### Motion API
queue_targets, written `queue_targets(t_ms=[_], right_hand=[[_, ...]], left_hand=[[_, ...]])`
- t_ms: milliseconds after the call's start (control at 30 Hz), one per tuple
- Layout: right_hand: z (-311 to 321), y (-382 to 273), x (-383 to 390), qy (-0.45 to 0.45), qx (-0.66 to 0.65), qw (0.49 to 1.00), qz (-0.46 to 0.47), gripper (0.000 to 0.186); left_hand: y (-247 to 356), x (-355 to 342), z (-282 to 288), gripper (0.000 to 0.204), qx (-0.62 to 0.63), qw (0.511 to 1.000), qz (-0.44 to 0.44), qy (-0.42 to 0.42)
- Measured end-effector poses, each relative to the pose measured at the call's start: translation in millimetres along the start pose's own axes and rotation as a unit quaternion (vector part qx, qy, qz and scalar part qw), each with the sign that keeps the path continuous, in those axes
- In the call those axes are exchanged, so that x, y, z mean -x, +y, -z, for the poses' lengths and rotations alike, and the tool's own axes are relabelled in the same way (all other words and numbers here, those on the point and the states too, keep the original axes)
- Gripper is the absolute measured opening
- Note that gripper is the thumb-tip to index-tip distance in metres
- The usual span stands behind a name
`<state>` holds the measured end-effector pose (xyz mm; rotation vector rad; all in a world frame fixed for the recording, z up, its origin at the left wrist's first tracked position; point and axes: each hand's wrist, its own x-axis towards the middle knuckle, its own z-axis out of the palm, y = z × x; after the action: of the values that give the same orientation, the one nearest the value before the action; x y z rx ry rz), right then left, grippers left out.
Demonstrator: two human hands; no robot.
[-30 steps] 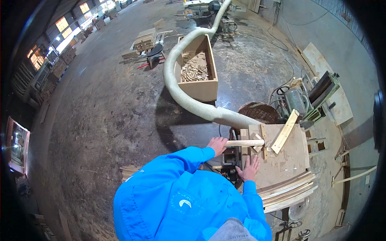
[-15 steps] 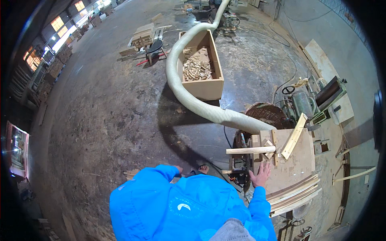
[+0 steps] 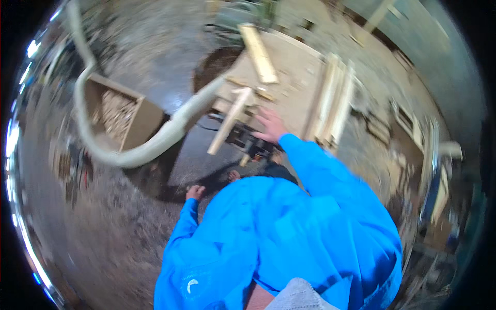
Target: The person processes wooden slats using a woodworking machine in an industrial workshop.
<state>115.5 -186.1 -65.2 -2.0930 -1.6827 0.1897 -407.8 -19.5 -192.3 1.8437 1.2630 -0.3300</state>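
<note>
My right hand [image 3: 271, 125] rests with fingers spread at the near edge of a wooden worktable [image 3: 297, 70]. Just beyond its fingertips, a pale wooden strip [image 3: 230, 121] juts past the table edge, its far end by small wooden blocks [image 3: 264, 95]. Farther back lies a flat yellowish board [image 3: 259, 54]. Several long wooden strips [image 3: 330, 98] are stacked along the table's right side. My left hand [image 3: 195, 192] hangs low over the floor, away from the table, and motion blur hides how its fingers are held.
A thick pale hose [image 3: 155, 151] curves from the table around a wooden bin [image 3: 142, 123] of offcuts [image 3: 117, 114]. Dark machine parts [image 3: 248, 139] sit below the table edge. Behind the hose end is a wicker basket [image 3: 214, 67]. More wood leans at the far right.
The view has swung to the right, so table and bin appear farther left and turned. My left hand has come out from my body; my right stays at the table edge.
</note>
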Motion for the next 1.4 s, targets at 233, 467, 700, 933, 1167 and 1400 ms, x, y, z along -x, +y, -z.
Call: queue_targets(t_ms=[233, 467, 700, 933, 1167, 1400], right_hand=[[55, -19, 31, 0.042, -0.170, 0.974, -0.142, 0.059], [132, 57, 113, 0.266, 0.066, 0.897, -0.346, 0.043], [148, 104, 161, 0.339, 0.091, 0.790, -0.503, 0.055], [140, 126, 185, 0.309, -0.002, 0.759, -0.573, 0.057], [142, 120, 176, 0.303, 0.019, 0.753, -0.583, 0.057], [159, 133, 183, 0.300, -0.080, 0.761, -0.569, 0.049]], left_hand=[[28, -50, -12, 0.053, -0.005, 1.000, -0.018, -0.013], [74, -11, -28, 0.045, 0.006, 0.999, -0.032, -0.027], [116, -24, -17, 0.041, -0.014, 0.996, -0.071, -0.050], [116, -28, -3, 0.037, -0.023, 0.993, -0.100, -0.064], [36, -68, -5, 0.033, -0.017, 0.993, -0.110, -0.044], [81, -35, -7, 0.030, 0.173, 0.977, -0.123, -0.038]])
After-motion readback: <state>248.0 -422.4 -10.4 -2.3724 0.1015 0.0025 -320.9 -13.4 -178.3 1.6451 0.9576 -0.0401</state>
